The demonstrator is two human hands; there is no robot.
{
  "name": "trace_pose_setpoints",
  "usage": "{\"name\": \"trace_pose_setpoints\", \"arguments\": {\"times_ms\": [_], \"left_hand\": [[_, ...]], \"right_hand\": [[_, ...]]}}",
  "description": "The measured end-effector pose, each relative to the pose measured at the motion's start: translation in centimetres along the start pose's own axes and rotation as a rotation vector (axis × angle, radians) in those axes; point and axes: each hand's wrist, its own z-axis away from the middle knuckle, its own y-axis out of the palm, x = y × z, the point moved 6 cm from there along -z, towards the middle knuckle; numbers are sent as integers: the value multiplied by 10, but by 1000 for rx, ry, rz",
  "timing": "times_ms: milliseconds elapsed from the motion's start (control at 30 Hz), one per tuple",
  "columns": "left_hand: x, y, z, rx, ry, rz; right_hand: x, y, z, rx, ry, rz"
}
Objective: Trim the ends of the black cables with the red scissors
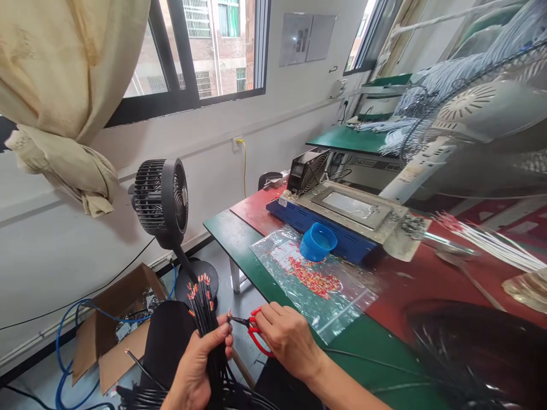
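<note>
My left hand (203,353) is closed around a thick bundle of black cables (216,347). Their upper ends fan out, showing stripped red, white and orange wire tips. One cable end is pinched apart from the rest between thumb and fingers. Wrapped round red-handled cutters (261,341), my right hand (284,336) holds the dark jaws at that single cable end. Whether the jaws are closed on it is too small to tell. More black cables (143,396) lie across my lap.
On the table, a plastic bag (314,285) bears red and yellow scraps beside a blue cup (318,242). Behind stands a blue-sided solder pot (333,219) with a small fan (307,171). A floor fan (160,196) and cardboard box (111,324) are at left; a lamp-like white arm (421,171) at right.
</note>
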Motion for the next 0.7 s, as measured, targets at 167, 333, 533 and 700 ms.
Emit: {"name": "trace_pose_setpoints", "arguments": {"times_ms": [167, 333, 533, 700], "left_hand": [[-3, -1, -3, -36, 40, 23], [0, -6, -5, -53, 40, 2], [5, -6, -5, -28, 30, -33], [2, -5, -4, -43, 55, -58]], "right_hand": [[0, -5, -7, -9, 47, -35], [4, -10, -11, -12, -1, 10], [3, -7, -8, 20, 3, 45], [4, 0, -2, 5, 2, 46]]}}
